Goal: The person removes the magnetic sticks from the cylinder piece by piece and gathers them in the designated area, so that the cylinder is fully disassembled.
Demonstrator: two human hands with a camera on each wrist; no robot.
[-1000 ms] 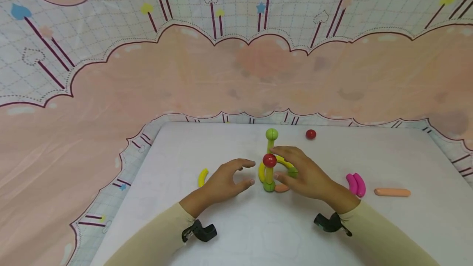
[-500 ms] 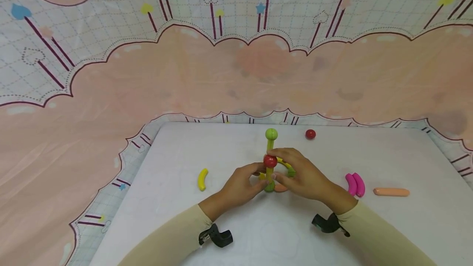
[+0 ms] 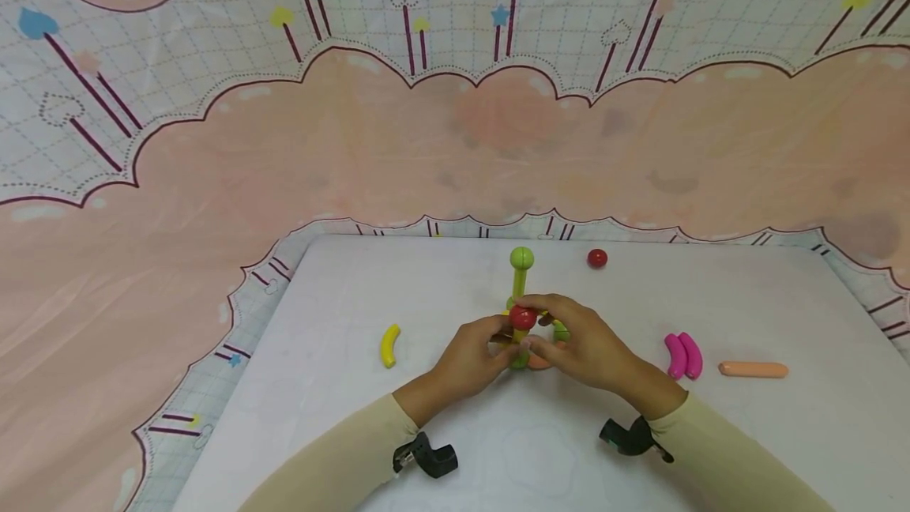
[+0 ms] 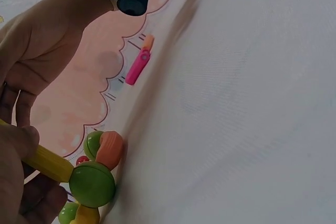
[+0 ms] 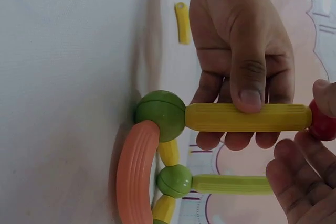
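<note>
1. Two-point hold: left hand [image 3: 465, 360] curled, pinching yellow rod [image 5: 247, 118], likely to steady it.
2. Right hand [image 3: 590, 348] part-curled, gripping red ball [image 3: 523, 318] at rod's top, probably keeping it aligned.
3. Rod rises from green ball [image 5: 161, 115], joined to orange curved piece [image 5: 134, 177], presumably for footing.

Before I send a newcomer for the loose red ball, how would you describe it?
On the white tabletop, find the upright light-green rod near the far edge. The loose red ball lies to its right, by that edge. Unlike the other red ball, which the right hand holds atop the yellow rod, it touches no other piece.
</note>
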